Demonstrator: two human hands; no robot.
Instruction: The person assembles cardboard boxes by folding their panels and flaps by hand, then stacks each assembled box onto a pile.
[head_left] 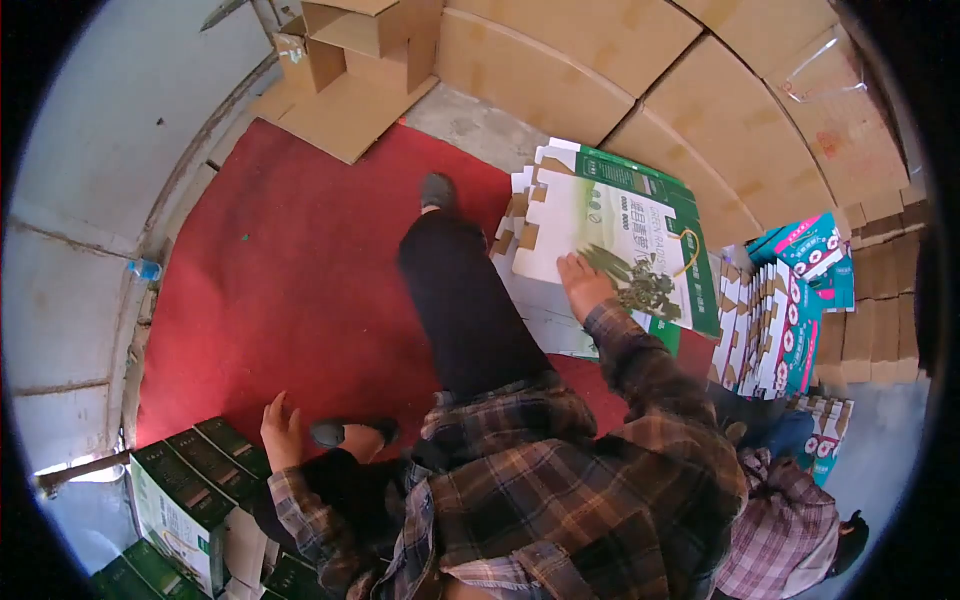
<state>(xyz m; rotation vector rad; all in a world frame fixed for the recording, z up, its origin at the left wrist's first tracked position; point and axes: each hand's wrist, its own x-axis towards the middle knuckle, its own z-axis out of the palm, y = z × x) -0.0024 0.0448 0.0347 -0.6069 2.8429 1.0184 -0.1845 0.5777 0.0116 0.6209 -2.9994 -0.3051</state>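
Note:
My right hand (585, 285) lies on the top sheet of a stack of flattened white and green cartons (565, 215), near its left edge. That top carton is printed with leafy plants and lettering, and a cord handle (690, 252) loops from its right part. Its fingers are stretched out on the cardboard, not wrapped around it. My left hand (282, 430) hangs in the air over the red carpet (300, 260), fingers apart and holding nothing. Just below it stand dark green and white boxes (180, 490), set up and packed side by side.
Large brown cartons (540, 70) form a wall behind the stack. An open brown carton (330, 115) sits at the far left of that wall. On the right are bundles of teal and pink flattened cartons (785, 325) and another person in a checked shirt (780, 530). A white panel wall (80, 270) borders the carpet.

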